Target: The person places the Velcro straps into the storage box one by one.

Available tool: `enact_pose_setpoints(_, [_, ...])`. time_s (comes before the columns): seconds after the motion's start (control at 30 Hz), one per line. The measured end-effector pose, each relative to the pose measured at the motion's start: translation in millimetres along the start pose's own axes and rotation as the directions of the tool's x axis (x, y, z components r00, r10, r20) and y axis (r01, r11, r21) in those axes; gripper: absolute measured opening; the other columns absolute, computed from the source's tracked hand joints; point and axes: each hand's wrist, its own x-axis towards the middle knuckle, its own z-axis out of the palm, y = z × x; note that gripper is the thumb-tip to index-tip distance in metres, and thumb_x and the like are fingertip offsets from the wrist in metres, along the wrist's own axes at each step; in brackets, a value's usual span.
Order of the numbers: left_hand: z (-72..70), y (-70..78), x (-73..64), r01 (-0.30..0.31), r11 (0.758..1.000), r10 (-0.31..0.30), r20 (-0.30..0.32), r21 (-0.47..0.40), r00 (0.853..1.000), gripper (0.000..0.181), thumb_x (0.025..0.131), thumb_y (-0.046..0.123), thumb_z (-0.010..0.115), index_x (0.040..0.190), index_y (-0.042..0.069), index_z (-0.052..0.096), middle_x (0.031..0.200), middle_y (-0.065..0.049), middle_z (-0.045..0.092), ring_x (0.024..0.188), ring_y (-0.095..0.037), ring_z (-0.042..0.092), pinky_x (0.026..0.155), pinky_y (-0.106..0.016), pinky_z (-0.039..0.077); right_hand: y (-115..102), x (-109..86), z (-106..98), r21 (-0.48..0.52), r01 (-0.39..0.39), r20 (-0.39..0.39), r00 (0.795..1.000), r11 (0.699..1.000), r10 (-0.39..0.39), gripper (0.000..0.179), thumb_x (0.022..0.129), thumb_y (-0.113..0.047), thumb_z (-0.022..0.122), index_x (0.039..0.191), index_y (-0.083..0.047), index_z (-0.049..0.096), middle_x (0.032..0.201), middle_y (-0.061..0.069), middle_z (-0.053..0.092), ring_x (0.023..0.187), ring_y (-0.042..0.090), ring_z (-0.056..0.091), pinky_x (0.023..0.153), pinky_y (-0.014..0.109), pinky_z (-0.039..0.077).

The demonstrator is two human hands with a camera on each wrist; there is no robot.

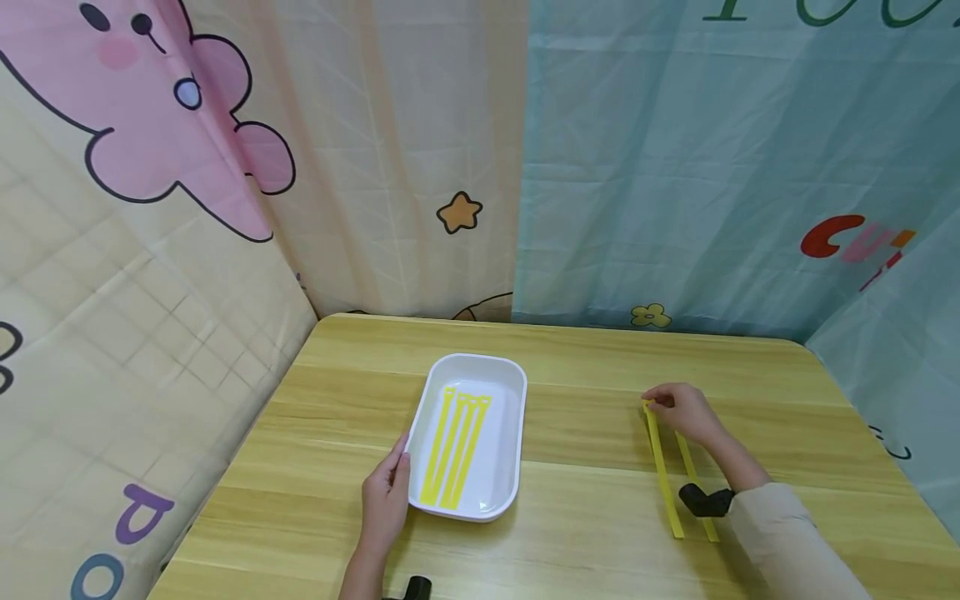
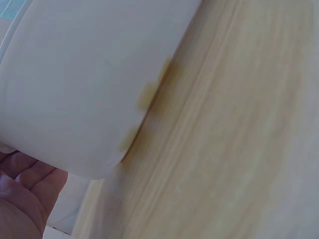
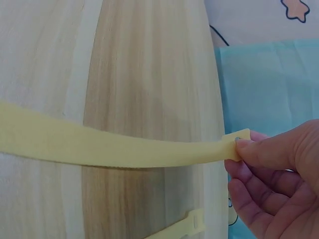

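Observation:
At the left rim of a white rectangular tray (image 1: pixel 501 442), my left hand (image 1: pixel 386 500) holds on, thumb at the edge. The left wrist view shows that hand (image 2: pixel 25 196) beneath the tray's outer side wall (image 2: pixel 89 89). Several yellow hook-and-loop cable ties (image 1: pixel 438 450) lie side by side inside the tray, slotted heads towards the back. My right hand (image 1: pixel 686 412) pinches the slotted head of another yellow cable tie (image 3: pixel 124 152) between thumb and fingers, its strip sloping back towards the front. Beside it, one more cable tie (image 3: pixel 187 226) lies on the table.
The wood-grain table (image 1: pixel 585 517) runs back to a hanging printed curtain (image 1: pixel 405 167), with another curtain along the left side. A black wrist device (image 1: pixel 707 500) sits at the right cuff, and part of another (image 1: pixel 417 588) shows near the left wrist.

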Motion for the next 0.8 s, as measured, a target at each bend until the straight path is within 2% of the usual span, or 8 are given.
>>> enact_pose_setpoints(0.13, [-0.4, 4.3, -1.3, 0.010, 1.000, -0.010, -0.004, 0.006, 1.000, 0.032, 0.095, 0.000, 0.045, 0.126, -0.009, 0.049, 0.127, -0.023, 0.048, 0.112, -0.030, 0.049, 0.081, -0.018, 0.045, -5.6, -1.4, -3.3, -0.014, 0.017, -0.002, 1.000, 1.000, -0.017, 0.014, 0.085, 0.005, 0.059, 0.096, 0.010, 0.065, 0.087, 0.017, 0.064, 0.075, 0.026, 0.058, 0.060, 0.032, 0.050])
enact_pose_setpoints(0.3, [-0.3, 1.1, -0.6, 0.000, 1.000, 0.000, -0.003, 0.005, 1.000, 0.032, 0.095, 0.000, 0.045, 0.125, -0.010, 0.049, 0.127, -0.024, 0.048, 0.112, -0.032, 0.049, 0.082, -0.024, 0.047, -11.1, -3.7, -10.3, -0.002, 0.029, -0.016, 0.999, 1.000, -0.029, 0.015, 0.085, 0.004, 0.060, 0.098, 0.010, 0.065, 0.089, 0.018, 0.065, 0.077, 0.027, 0.059, 0.060, 0.030, 0.049])
enact_pose_setpoints(0.53, [2.0, -31.9, 7.4, 0.002, 1.000, -0.002, -0.004, -0.019, 1.000, 0.033, 0.097, 0.008, 0.046, 0.129, 0.000, 0.051, 0.130, -0.015, 0.048, 0.115, -0.023, 0.048, 0.084, -0.026, 0.046, -15.1, -3.5, -17.7, 0.005, 0.044, -0.021, 0.999, 0.999, -0.044, 0.017, 0.087, 0.003, 0.058, 0.101, 0.009, 0.064, 0.092, 0.018, 0.065, 0.078, 0.026, 0.060, 0.060, 0.027, 0.050])
enact_pose_setpoints(0.8, [2.0, -37.8, 7.4, -0.020, 1.000, 0.020, -0.005, -0.021, 1.000, 0.034, 0.097, 0.012, 0.047, 0.129, 0.001, 0.051, 0.130, -0.015, 0.049, 0.111, -0.023, 0.051, 0.079, -0.018, 0.047, -22.7, -6.5, -20.8, 0.000, 0.054, -0.043, 0.998, 0.999, -0.054, 0.017, 0.087, 0.002, 0.059, 0.102, 0.009, 0.064, 0.093, 0.019, 0.065, 0.080, 0.029, 0.061, 0.062, 0.030, 0.051])
